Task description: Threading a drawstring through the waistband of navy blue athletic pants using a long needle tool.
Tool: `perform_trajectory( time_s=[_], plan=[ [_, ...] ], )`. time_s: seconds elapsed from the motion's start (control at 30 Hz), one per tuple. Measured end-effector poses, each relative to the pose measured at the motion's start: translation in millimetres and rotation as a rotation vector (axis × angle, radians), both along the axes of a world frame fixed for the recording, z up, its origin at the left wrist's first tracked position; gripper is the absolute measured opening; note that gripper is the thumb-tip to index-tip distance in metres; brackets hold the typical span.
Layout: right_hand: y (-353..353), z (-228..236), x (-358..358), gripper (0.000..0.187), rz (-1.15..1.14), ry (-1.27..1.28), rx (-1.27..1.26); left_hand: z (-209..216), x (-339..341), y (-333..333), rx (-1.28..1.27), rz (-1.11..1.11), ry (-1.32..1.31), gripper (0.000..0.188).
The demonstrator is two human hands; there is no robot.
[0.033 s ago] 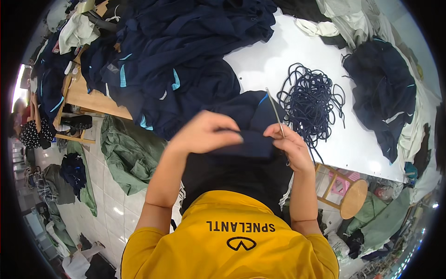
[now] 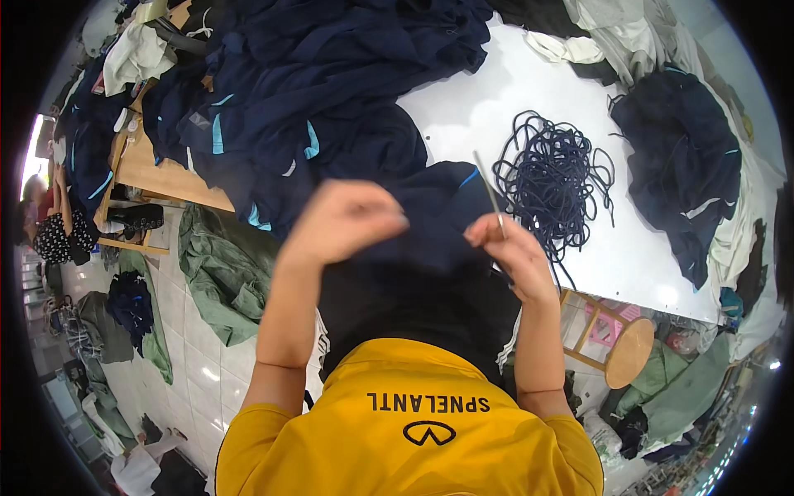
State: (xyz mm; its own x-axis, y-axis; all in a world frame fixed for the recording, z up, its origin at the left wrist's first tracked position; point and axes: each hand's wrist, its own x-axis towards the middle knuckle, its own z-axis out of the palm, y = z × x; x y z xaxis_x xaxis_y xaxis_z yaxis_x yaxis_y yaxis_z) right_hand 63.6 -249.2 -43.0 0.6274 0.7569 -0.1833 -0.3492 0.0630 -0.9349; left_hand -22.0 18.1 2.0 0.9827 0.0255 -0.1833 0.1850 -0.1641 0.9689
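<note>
A thin, straight metal rod (image 2: 487, 180) sticks up and away from my right hand (image 2: 519, 252), whose thumb and fingers are closed on its lower end. My left hand (image 2: 343, 221) is smeared by motion above the navy garment, so I cannot make out its fingers or anything in them. Beneath and between both hands lies the navy garment (image 2: 434, 202), with a light blue strip near its far right edge. It reaches from the table down over my lap. Just beyond my right hand is a tangled pile of dark navy cord (image 2: 550, 182).
A large heap of navy garments (image 2: 331, 66) covers the table's far left. Another navy garment (image 2: 682, 165) lies on the white tabletop (image 2: 463, 107) at right. Green cloth (image 2: 223, 273) rests on the floor at left; a wooden stool (image 2: 628, 354) stands at lower right.
My left hand has moved left and slightly away from me, farther from the right hand. My right hand has shifted only slightly and still holds the metal rod.
</note>
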Motion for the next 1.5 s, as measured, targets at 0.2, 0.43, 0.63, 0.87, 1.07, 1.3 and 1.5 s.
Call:
perform_trajectory(
  time_s=[0.2, 0.43, 0.63, 0.87, 1.07, 1.3, 1.5],
  plan=[
    [-20.0, -10.8, 25.0, 0.014, -0.448, 0.253, 0.315, 45.2, -66.3, 96.1, -0.759, 0.682, -0.688, 0.043],
    [-31.2, -20.0, 27.9, 0.015, -0.613, 0.273, 0.417, 44.3, -32.0, 27.0, -0.828, 0.914, -0.478, 0.035],
    [-66.2, -31.7, 29.2, 0.028, -0.710, -0.040, 0.555, 14.9, -20.3, -16.9, -1.314, 0.462, -0.183, 0.035],
    [-302.8, 29.5, 22.8, 0.022, -1.704, -0.584, 0.966, 19.7, -12.1, -0.3, -1.191, 0.427, -0.249, 0.033],
    [-134.9, 70.5, 6.8, 0.038, -1.646, -0.479, 0.008, 0.3, -19.3, -1.2, -1.130, 0.354, -0.230, 0.028],
    [-30.9, 57.8, -2.2, 0.034, -0.092, -1.207, -0.483, -9.9, -10.0, -31.9, -0.043, 0.089, 0.095, 0.013],
    [-21.3, 91.3, 4.3, 0.025, 0.109, -1.351, -0.417, -14.1, -16.7, -33.0, -0.146, 0.163, 0.076, 0.020]
  ],
)
